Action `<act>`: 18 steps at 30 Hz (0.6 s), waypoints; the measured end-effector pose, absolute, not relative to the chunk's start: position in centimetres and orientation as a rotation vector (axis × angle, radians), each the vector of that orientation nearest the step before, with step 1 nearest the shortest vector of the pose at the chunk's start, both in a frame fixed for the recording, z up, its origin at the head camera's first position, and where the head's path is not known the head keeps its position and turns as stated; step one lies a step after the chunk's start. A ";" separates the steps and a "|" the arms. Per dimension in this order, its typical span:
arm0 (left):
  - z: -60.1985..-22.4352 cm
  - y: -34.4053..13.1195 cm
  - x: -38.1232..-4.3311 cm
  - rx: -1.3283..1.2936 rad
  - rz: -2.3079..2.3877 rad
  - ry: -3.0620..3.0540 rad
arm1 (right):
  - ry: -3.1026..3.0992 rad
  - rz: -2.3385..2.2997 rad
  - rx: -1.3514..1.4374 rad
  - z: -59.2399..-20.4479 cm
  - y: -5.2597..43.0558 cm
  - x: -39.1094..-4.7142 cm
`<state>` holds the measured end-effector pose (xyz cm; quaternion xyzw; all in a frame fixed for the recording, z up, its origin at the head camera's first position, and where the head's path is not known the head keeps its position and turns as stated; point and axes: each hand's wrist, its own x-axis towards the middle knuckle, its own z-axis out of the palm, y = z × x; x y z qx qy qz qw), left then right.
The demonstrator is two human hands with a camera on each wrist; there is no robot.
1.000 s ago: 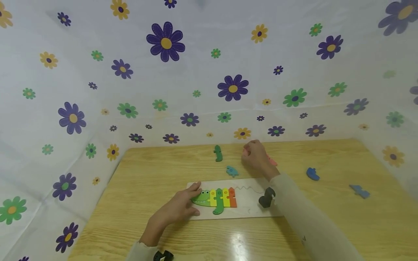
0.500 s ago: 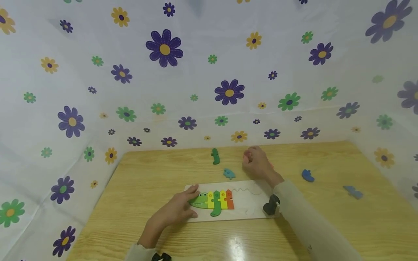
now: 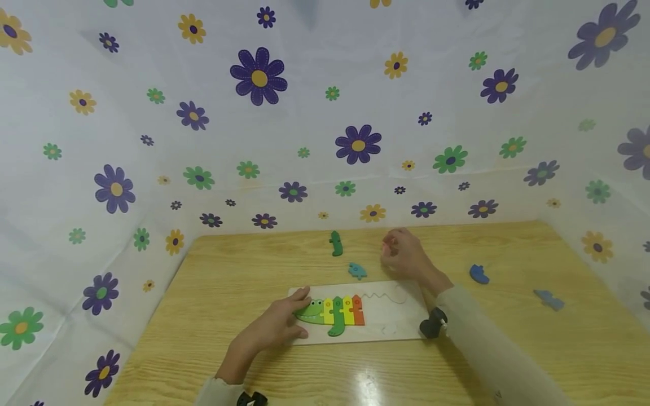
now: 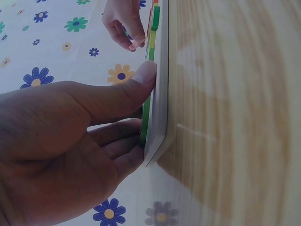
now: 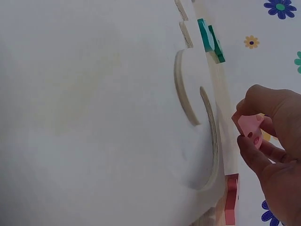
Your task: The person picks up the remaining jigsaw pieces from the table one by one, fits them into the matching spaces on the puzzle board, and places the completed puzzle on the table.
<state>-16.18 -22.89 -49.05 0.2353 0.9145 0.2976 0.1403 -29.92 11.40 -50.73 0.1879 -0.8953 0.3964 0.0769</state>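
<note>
My left hand (image 3: 279, 318) rests on the left end of a pale wooden puzzle board (image 3: 401, 321), fingers stretched over it and thumb at its near side. A crocodile puzzle (image 3: 337, 316) lies in that board: green head, yellow, green and orange numbered pieces. Its right part shows bare wood with a wavy cut-out edge. Beyond the board's far edge, my right hand (image 3: 406, 254) pinches a small pink puzzle piece (image 5: 249, 126) between thumb and fingertips. Below that hand in the right wrist view stands a reddish-pink piece (image 5: 231, 200); in the head view the hand hides it.
Behind the board lie a dark green piece (image 3: 336, 243) and a teal piece (image 3: 358, 270). To the right are a blue piece (image 3: 478, 274) and a grey-blue piece (image 3: 548, 300). A flower-printed white sheet (image 3: 304, 124) stands behind the wooden table (image 3: 228, 265).
My right hand and wrist have shifted slightly right with the pink piece, now covering the other pink piece that showed beside the wrist. The left hand stays on the board. The head view tilted a little.
</note>
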 end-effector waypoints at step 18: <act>-48.8 -22.7 -16.0 0.655 0.874 2.634 | -2.656 1.232 0.495 -49.9 12.3 -28.4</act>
